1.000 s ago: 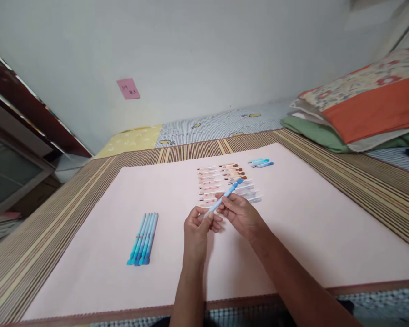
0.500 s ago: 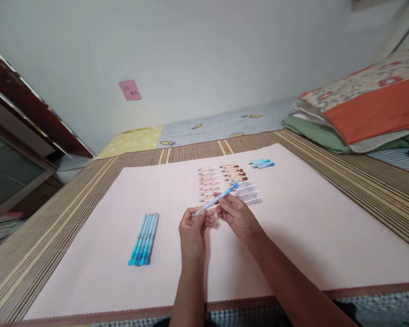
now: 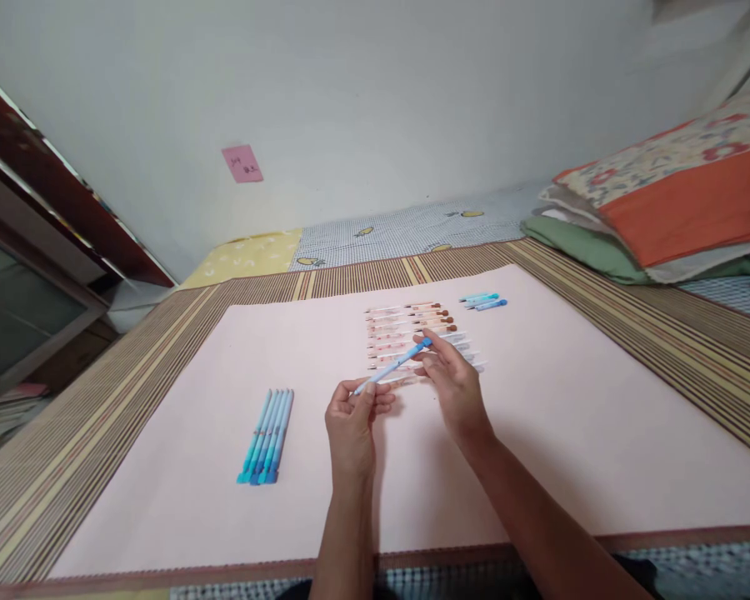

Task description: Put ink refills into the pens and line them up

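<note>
A striped mat (image 3: pixel 168 333) stretches out before me, with a pale pink sheet (image 3: pixel 175 475) spread over it. Above the sheet, my left hand (image 3: pixel 352 421) pinches the lower end of a light blue pen (image 3: pixel 393 365); my right hand (image 3: pixel 457 398), half open, curls loosely at its darker end, whether gripping I cannot tell. The pen slants up rightward, in front of some pale pens (image 3: pixel 388 337). Blue pens (image 3: pixel 268 429) lie side by side to my left.

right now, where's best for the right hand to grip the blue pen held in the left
Probably by the blue pen's darker blue top, coming from the right: the left hand pinches the opposite end, and the pen slants away toward the right hand, leaving the top sticking out on that side.
</note>
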